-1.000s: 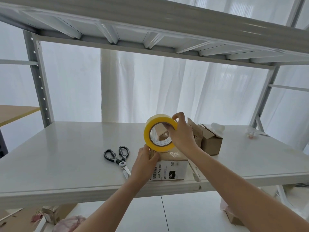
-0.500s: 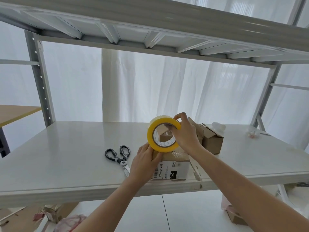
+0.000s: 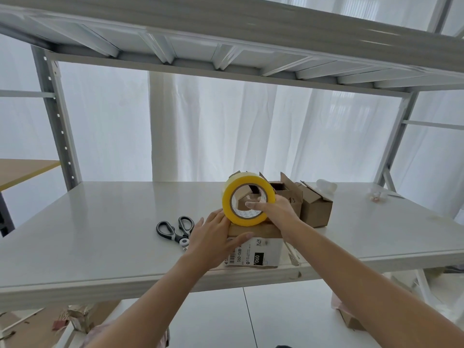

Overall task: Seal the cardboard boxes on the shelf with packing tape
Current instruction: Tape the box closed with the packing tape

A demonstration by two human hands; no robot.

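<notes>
Low in the middle of the frame, at the front edge of the shelf point(image 3: 100, 234), sits a small cardboard box point(image 3: 261, 232), labelled face outward. The left hand point(image 3: 216, 237) lies flat over its near top edge, fingers straight, pinning it. The right hand point(image 3: 278, 212) hooks its fingers through the core of the yellow tape roll point(image 3: 247, 219), which stands on edge on the box top. The box looks light and apt to slide on that smooth shelf, so hold it down. The roll is stiff and best gripped through its core. Scissors point(image 3: 175, 229) lie just left.
</notes>
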